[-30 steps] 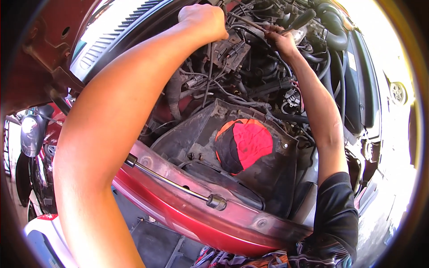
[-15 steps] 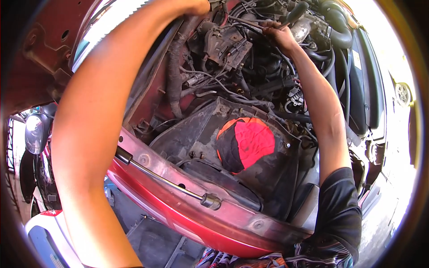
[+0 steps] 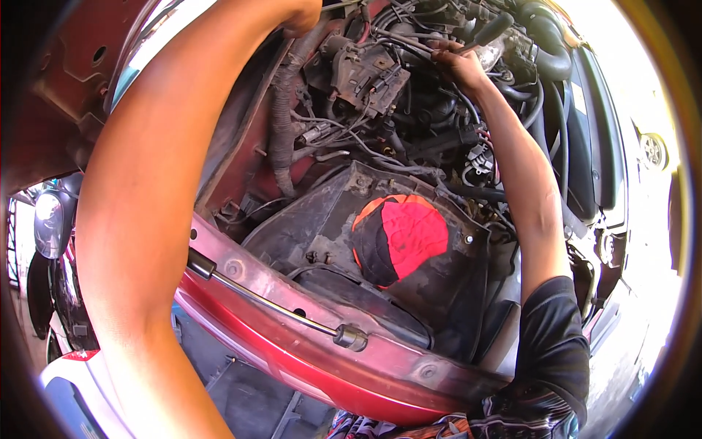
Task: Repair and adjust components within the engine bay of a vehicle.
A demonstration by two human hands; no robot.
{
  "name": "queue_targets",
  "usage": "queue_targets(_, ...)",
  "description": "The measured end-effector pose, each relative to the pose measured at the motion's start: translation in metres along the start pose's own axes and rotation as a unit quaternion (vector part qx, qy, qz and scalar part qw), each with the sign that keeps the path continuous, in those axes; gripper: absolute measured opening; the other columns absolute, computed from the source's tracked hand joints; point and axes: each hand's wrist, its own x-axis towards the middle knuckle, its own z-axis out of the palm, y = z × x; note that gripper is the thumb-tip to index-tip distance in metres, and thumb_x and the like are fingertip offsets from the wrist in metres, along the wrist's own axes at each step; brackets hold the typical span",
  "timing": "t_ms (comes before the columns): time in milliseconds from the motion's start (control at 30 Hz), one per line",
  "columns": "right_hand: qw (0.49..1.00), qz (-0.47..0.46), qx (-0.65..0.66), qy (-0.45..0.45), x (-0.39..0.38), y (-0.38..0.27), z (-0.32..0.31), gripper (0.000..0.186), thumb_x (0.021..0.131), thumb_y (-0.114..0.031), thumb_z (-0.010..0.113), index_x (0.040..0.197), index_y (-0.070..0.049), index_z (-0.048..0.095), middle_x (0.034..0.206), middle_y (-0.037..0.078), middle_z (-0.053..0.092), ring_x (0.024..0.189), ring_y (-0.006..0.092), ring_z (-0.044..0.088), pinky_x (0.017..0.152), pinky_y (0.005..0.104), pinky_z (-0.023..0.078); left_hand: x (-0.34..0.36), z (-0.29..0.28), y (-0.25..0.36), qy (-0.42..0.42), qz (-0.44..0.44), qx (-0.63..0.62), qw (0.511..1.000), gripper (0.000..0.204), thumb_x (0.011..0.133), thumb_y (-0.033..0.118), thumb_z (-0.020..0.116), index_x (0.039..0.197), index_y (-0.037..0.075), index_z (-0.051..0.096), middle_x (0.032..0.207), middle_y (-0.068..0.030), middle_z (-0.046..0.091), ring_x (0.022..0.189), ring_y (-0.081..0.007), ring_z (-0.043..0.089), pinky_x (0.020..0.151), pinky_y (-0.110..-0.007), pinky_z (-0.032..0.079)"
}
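Note:
At the top of the view, my right hand (image 3: 459, 62) is closed around the thin shaft of a dark-handled tool (image 3: 494, 29), which looks like a screwdriver. Its thick handle points up and to the right, and its tip is hidden among hoses and cables. My left arm reaches across the left side, and only the heel of my left hand (image 3: 303, 20) shows at the top edge. The fingers lie out of view. Between the arms is the engine bay, with a dusty bracketed unit with connectors (image 3: 371, 77) and a ribbed wiring conduit (image 3: 281, 139).
A red, orange and black cap (image 3: 413, 238) lies on the dark plastic panel (image 3: 329, 212) nearer to me. A gas strut (image 3: 267, 296) runs along the red fender (image 3: 292, 366). A large black hose (image 3: 553, 62) curves at the upper right. A motorcycle (image 3: 55, 227) stands at the left.
The tool's handle has tilted lower and slightly right above my right hand. My left arm has shifted a little to the left, with less of the hand showing.

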Motion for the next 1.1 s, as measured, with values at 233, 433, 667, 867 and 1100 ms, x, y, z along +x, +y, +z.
queue_targets(233,0.998,0.014,0.058,0.012,0.001,0.005,0.001,0.033,0.09,-0.009,0.071,0.123,-0.006,0.07,0.09,0.0,0.068,0.07,0.0078,0.058,0.057,0.0225,0.045,0.007,-0.011,-0.02,-0.128,-0.028,-0.094,0.987,0.018,0.077,0.017,0.075,0.092,0.007,0.077,0.08,-0.0088,0.074,0.069,-0.0216,0.069,0.064,-0.038,0.057)
queue_targets(433,1.0,0.006,0.027,0.007,0.0,0.003,-0.004,0.033,0.091,-0.008,0.07,0.124,-0.005,0.07,0.091,0.001,0.068,0.07,0.0079,0.058,0.055,0.0234,0.044,0.011,-0.01,-0.039,-0.11,0.02,-0.146,0.983,0.021,0.076,0.013,0.075,0.097,0.008,0.076,0.082,-0.0064,0.074,0.071,-0.0194,0.068,0.064,-0.036,0.056)
queue_targets(667,0.999,0.031,0.008,0.028,0.005,-0.006,0.003,0.029,0.09,-0.009,0.071,0.119,-0.007,0.072,0.091,0.0,0.07,0.07,0.0068,0.059,0.053,0.0225,0.042,0.017,-0.007,-0.037,-0.083,0.026,-0.092,0.992,0.026,0.075,0.015,0.074,0.1,0.01,0.077,0.087,-0.0075,0.075,0.076,-0.0204,0.07,0.068,-0.037,0.056)
queue_targets(867,0.995,0.068,-0.068,-0.035,0.011,-0.016,-0.005,0.024,0.094,-0.016,0.069,0.116,-0.008,0.072,0.089,0.003,0.072,0.067,0.0074,0.061,0.051,0.022,0.041,0.009,-0.014,-0.036,-0.101,0.05,-0.122,0.986,0.027,0.075,0.015,0.074,0.101,0.009,0.077,0.088,-0.0095,0.076,0.078,-0.0217,0.071,0.068,-0.038,0.056)
queue_targets(1100,0.839,-0.243,-0.487,0.023,0.016,0.0,-0.011,0.039,0.096,-0.034,0.068,0.126,-0.009,0.068,0.105,0.017,0.074,0.101,0.0353,0.071,0.09,0.0413,0.055,0.004,-0.016,-0.029,-0.104,0.059,-0.098,0.988,0.027,0.075,0.016,0.073,0.101,0.007,0.077,0.089,-0.0109,0.076,0.08,-0.0223,0.072,0.07,-0.038,0.057)
